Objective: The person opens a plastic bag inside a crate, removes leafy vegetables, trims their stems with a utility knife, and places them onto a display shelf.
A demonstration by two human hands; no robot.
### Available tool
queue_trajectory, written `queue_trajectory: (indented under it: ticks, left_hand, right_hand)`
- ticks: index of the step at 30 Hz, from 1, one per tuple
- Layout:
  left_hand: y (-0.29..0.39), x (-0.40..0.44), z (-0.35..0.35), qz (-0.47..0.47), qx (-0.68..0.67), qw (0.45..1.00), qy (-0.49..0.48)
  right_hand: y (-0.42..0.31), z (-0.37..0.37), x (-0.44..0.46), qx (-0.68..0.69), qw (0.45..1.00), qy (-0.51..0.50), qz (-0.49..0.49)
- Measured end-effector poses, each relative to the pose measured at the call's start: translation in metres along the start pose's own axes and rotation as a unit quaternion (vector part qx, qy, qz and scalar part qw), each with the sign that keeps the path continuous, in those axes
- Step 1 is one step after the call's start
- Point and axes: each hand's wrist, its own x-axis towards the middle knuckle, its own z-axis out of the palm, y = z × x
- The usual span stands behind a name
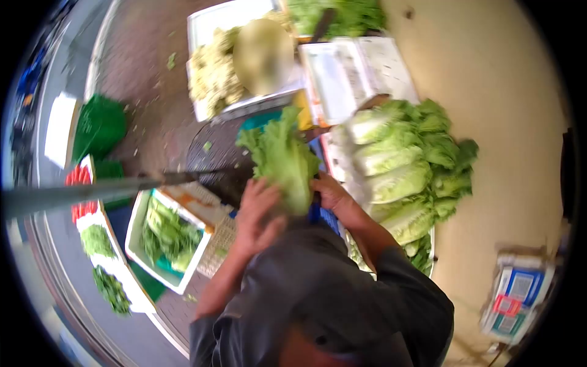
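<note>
A head of leafy green lettuce (284,162) is held upright in front of my body, its ruffled leaves pointing away from me. My left hand (260,208) grips its left side near the base, with the thumb smeared by motion. At the right edge of the same lettuce is my right hand (331,192), its fingers curled; a small dark thing shows beside them, but what they hold is hidden. Close by on the right, long pale-stemmed green heads (397,180) lie stacked in a row.
Ahead stands a white foam box (205,110) of pale yellowish trimmings (214,76). White trays (330,79) sit right of it. A white bin of greens (136,235) stands at left, near red vegetables (82,192) and a green container (101,125). A pole (122,186) crosses the left side.
</note>
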Motion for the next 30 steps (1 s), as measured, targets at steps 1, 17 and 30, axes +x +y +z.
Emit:
queue_trajectory:
  ticks: [1, 17, 30]
  left_hand:
    - [0.003, 0.006, 0.001, -0.005, -0.042, 0.998, 0.038]
    - [-0.185, -0.091, 0.014, -0.479, 0.027, 0.862, -0.160]
    - [-0.219, -0.104, -0.003, -0.591, -0.029, 0.804, -0.068]
  right_hand:
    - [-0.004, -0.003, -0.010, 0.005, 0.999, 0.017, -0.046]
    - [-0.182, -0.092, -0.376, -0.226, 0.610, 0.631, -0.423]
    - [-0.196, -0.270, -0.362, -0.363, 0.420, 0.832, -0.016]
